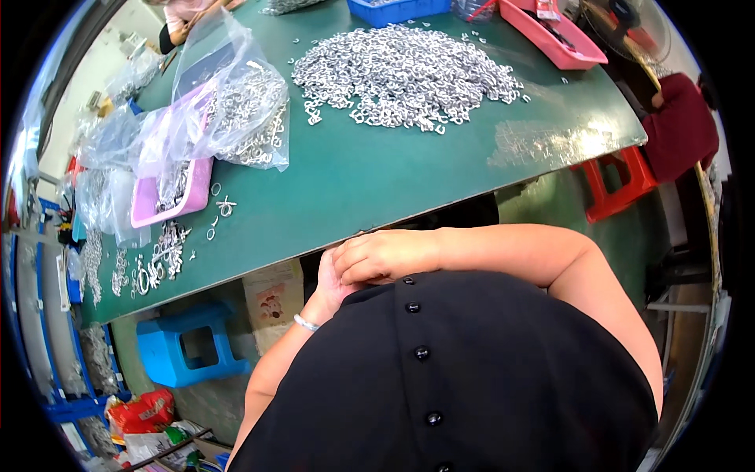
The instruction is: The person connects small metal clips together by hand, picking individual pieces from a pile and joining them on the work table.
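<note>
My hands are together at the near edge of the green table, in front of my black shirt. My right hand [379, 255] lies across my left, its fingers curled over the left fingers. Most of my left hand [329, 277] shows only as its back and thumb side; its fingers are hidden. A pale bracelet [306, 323] circles my left wrist. No tool or part shows in either hand. Beyond them on the table is a wide heap of small silvery U-shaped metal pieces [401, 75].
Left on the green table [338, 173] are a purple tray [185, 206], a plastic bag [252, 110] of metal pieces and loose rings [226, 206]. A blue bin [397, 11] and pink tray [562, 47] stand far. Blue [189, 346] and red stools [621, 181] flank me. Two other people sit nearby.
</note>
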The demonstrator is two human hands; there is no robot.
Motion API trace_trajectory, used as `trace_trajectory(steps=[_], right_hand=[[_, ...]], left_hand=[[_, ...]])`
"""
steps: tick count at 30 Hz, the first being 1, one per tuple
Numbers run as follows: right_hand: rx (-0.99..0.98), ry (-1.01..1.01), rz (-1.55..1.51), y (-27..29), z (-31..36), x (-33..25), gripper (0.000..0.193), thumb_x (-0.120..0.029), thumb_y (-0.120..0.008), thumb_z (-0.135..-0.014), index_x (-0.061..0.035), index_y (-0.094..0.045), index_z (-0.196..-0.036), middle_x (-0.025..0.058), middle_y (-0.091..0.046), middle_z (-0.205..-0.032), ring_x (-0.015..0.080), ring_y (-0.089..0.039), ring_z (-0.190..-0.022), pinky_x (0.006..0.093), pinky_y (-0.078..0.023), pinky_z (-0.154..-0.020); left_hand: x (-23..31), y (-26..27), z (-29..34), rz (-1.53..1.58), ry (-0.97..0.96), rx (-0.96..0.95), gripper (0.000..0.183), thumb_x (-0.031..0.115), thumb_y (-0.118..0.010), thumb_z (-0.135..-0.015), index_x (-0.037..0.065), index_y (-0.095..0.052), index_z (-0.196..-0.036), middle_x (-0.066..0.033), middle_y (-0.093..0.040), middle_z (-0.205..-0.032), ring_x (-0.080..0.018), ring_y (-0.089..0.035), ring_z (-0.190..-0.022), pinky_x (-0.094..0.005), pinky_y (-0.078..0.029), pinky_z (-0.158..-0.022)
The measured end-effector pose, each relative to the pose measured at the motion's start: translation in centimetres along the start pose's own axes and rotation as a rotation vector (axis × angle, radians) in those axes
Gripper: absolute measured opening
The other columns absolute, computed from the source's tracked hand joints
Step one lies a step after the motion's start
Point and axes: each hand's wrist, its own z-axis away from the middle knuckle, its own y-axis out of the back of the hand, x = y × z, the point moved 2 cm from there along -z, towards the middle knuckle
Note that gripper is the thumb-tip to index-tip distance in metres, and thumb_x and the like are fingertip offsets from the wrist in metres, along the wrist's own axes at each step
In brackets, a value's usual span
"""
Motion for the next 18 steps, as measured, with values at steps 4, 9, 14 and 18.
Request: trace_trajectory(steps=[4, 9, 14, 18], right_hand=[[-0.110, -0.039, -0.059, -0.5, -0.4, -0.2, 0.021, -0.005, -0.064, -0.082, 0.0017, -0.063, -0.102, 0.0156, -0.062, -0.112, 0.0340, -0.057, -0.109, 0.0432, -0.048, -0.093], [-0.172, 0.056, -0.069, -0.9, -2.4, -0.6, 0.021, -0.011, -0.062, -0.083, 0.0017, -0.064, -0.100, 0.0161, -0.061, -0.115, 0.0336, -0.055, -0.115, 0.0451, -0.044, -0.100], [0.022, 0.319, 0.376, 1.2, -7.2, -1.0, 0.021, -0.016, -0.058, -0.081, -0.0005, -0.065, -0.092, 0.0164, -0.060, -0.119, 0.0349, -0.050, -0.125, 0.0486, -0.033, -0.113], [0.180, 0.369, 0.674, 5.9, -13.0, 0.4, 0.019, -0.015, -0.060, -0.077, 0.0001, -0.066, -0.087, 0.0157, -0.061, -0.119, 0.0327, -0.051, -0.126, 0.0490, -0.033, -0.113]], left_hand=[[0.4, -0.6, 1.4, -0.608, -0.289, 0.361, 0.031, 0.019, -0.036, -0.100, -0.002, -0.058, -0.106, -0.0154, -0.062, -0.101, -0.0258, -0.065, -0.090, -0.0412, -0.057, -0.083], [1.0, -1.4, 4.2, -0.060, -0.149, 0.167, 0.020, 0.018, -0.046, -0.096, 0.004, -0.060, -0.093, -0.0081, -0.065, -0.094, -0.0217, -0.064, -0.089, -0.0372, -0.055, -0.084], [4.8, -8.1, 5.8, -0.278, -0.562, 0.252, 0.017, 0.020, -0.051, -0.094, 0.008, -0.062, -0.090, -0.0054, -0.067, -0.092, -0.0187, -0.065, -0.089, -0.0331, -0.053, -0.085], [12.9, -14.3, 4.9, -0.436, -0.665, 0.072, 0.023, 0.020, -0.048, -0.096, 0.002, -0.062, -0.098, -0.0104, -0.068, -0.094, -0.0214, -0.066, -0.089, -0.0355, -0.055, -0.084]])
